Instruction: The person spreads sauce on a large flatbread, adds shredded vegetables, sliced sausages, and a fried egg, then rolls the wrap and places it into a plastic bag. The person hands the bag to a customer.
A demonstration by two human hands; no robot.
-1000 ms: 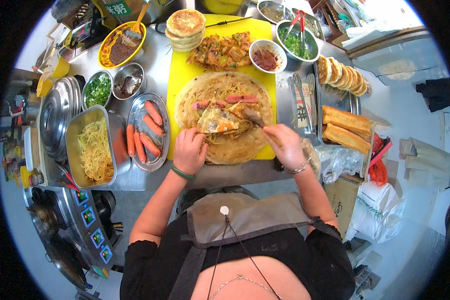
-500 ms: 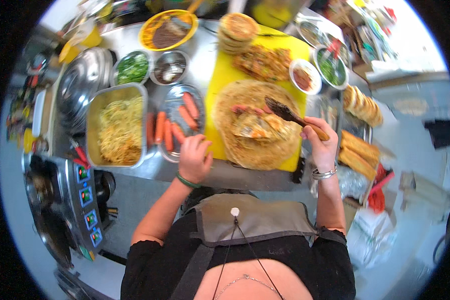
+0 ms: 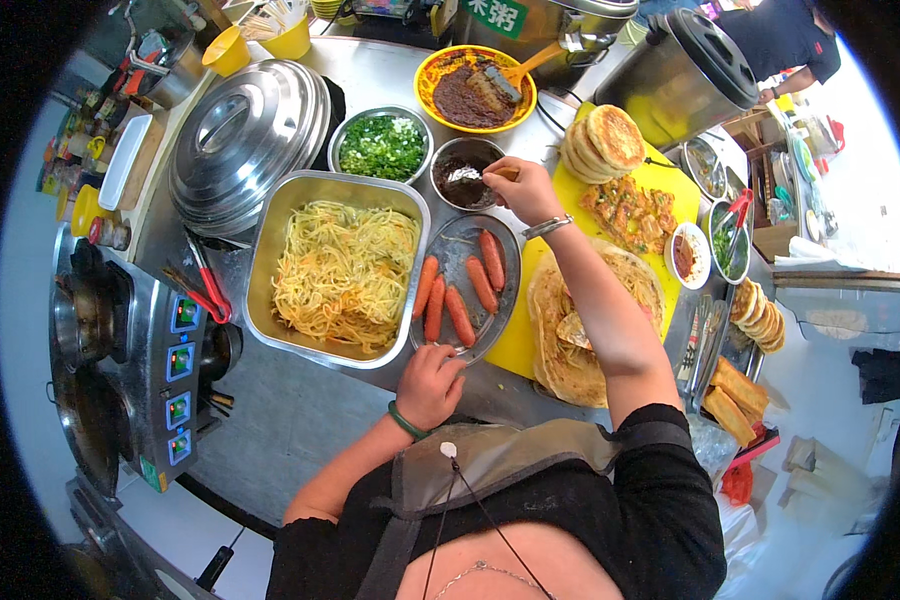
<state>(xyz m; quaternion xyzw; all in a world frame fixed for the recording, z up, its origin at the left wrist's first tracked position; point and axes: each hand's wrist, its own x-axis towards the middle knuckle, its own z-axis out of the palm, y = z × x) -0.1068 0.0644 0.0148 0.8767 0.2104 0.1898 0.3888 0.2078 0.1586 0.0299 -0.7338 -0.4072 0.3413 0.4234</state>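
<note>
My right hand [image 3: 526, 192] is closed around the wooden handle of a sauce brush, reaching over a small steel bowl of dark sauce [image 3: 454, 187]; the brush's head is hard to make out there. Under my right forearm lies a round flatbread [image 3: 560, 350] with a folded filling, partly hidden by the arm, on a yellow cutting board [image 3: 518, 345]. My left hand [image 3: 431, 386] rests with loosely bent, parted fingers at the near rim of an oval metal plate [image 3: 490, 338]. Several sausages [image 3: 458, 316] lie on that plate.
Left of the plate stands a steel tub of noodles [image 3: 345, 270]. Chopped scallions [image 3: 380, 147], a yellow bowl of red-brown sauce [image 3: 475, 92] and a large lidded pot [image 3: 250, 135] sit behind. Stacked flatbreads [image 3: 610, 143] and fried pieces [image 3: 630, 213] occupy the board's far end.
My right hand has carried the brush from above the flatbread leftward and away to the dark sauce bowl. My left hand stays by the sausage plate. The head view has shifted.
</note>
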